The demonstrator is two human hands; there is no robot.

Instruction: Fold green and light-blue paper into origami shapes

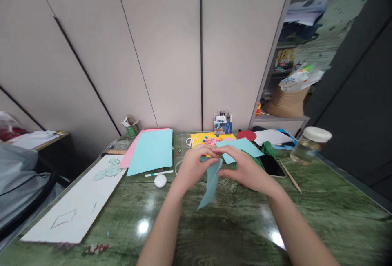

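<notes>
Both hands are raised over the green marble table (214, 233), meeting at the middle. My left hand (193, 167) pinches the top of a light blue paper piece (210, 186), fingers closed on it. My right hand (246, 170) grips the same piece from the right, thumb and fingers pressed on its upper edge. The paper hangs down bent between them, its lower tip pointing toward me. Behind the hands lie another light blue paper scrap (241, 147) and a green scrap (268, 149).
A large white sheet (79, 200) with cactus drawings lies at left, blue and pink paper sheets (151, 149) behind it. A white marker (159, 173), a white round object (160, 180), scissors (192, 141), a phone (272, 166), a wooden stick (290, 177), a glass jar (309, 145) and a pen box (222, 125) stand around.
</notes>
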